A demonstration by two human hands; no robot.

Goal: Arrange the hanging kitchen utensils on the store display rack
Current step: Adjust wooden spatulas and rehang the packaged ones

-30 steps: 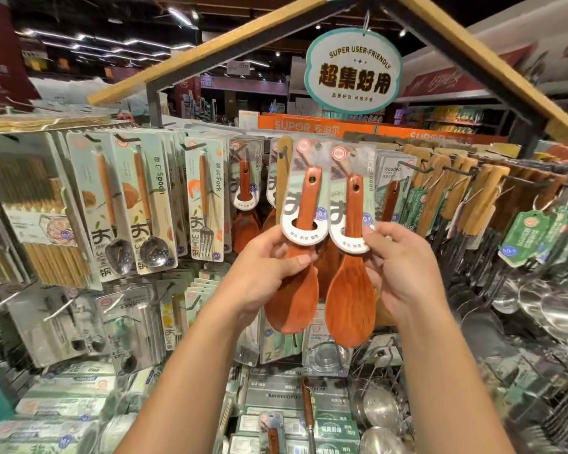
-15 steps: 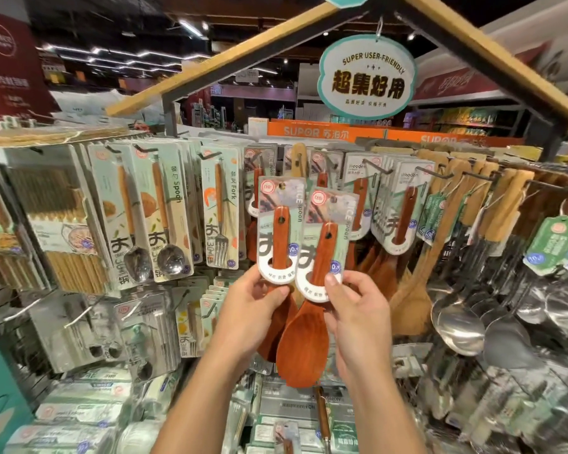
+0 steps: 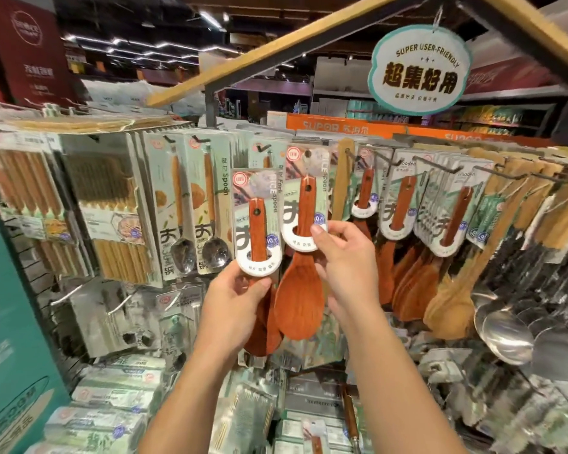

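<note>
The left hand [image 3: 235, 299] grips one carded rice spoon [image 3: 255, 224], the right hand [image 3: 343, 257] pinches another [image 3: 300, 267]. Both spoons are held up just left of the hooks [image 3: 379, 158] carrying matching spoons.

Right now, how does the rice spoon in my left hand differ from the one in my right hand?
The left hand's rice spoon sits lower than the right hand's rice spoon.
The left spoon's bowl is mostly hidden behind the left hand; the right spoon's bowl shows in full.
The left hand grips its card's bottom edge; the right hand pinches its card at the side.
Both are reddish wooden spoons on matching cards.
</note>
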